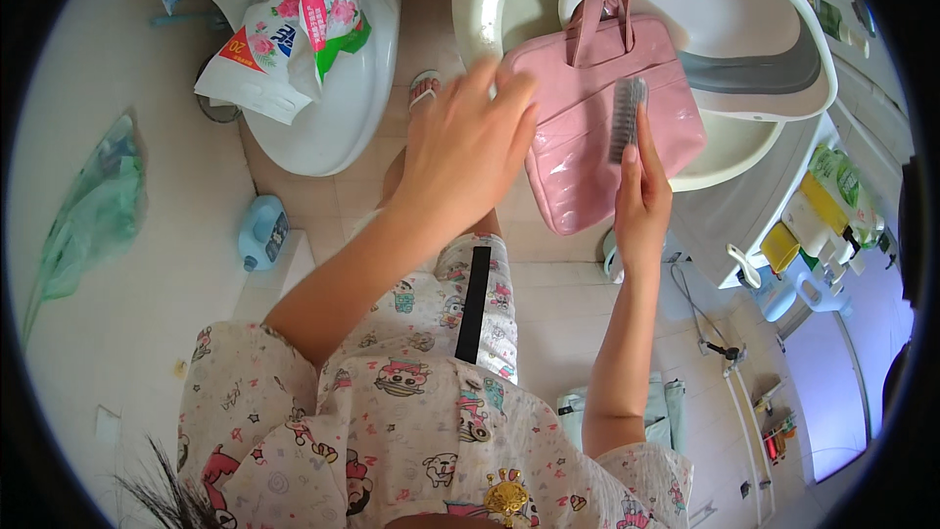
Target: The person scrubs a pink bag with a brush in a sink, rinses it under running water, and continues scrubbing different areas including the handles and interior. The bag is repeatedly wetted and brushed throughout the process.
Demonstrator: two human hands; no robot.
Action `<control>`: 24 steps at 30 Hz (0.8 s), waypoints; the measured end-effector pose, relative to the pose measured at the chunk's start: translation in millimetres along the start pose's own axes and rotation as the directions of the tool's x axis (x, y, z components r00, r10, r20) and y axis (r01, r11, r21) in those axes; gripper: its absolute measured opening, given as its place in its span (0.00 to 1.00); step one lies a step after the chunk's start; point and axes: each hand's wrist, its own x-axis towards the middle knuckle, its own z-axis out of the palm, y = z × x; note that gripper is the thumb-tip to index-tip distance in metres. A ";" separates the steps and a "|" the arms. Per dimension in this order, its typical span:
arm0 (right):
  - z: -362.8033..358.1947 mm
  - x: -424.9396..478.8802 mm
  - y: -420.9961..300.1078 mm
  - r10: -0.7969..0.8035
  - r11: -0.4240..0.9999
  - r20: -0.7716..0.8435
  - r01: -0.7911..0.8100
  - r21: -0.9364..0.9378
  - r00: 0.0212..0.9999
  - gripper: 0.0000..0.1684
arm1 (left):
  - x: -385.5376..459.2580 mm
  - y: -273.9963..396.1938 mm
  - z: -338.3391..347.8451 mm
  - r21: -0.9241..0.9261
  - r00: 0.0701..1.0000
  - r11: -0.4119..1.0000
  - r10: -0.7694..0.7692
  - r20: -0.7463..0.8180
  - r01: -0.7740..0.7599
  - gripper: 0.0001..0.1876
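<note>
A pink laptop bag (580,125) with two handles leans over the rim of a pale basin, its surface wet and shiny in places. My right hand (643,184) grips a scrub brush (626,120) with grey bristles over the bag's front; whether the brush touches the fabric I cannot tell. To the left of the bag, my left hand (470,132) is raised with its fingers bent, slightly blurred. Nothing shows in it, though its palm side is hidden. Behind the bag's handles sits a white and grey plastic tub (756,73).
A white toilet (323,139) stands at the left with floral plastic packs (257,51) on its lid. A blue detergent bottle (264,232) is on the floor beside it. Bottles and a yellow cup (780,247) crowd the counter at right. A green plastic bag (95,213) hangs at far left.
</note>
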 end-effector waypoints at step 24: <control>-12.9 -26.3 -4.5 -0.343 0.692 0.455 0.548 -0.470 0.822 0.25 | -64.3 -37.2 69.0 -0.597 0.861 0.621 -0.377 0.341 0.508 0.15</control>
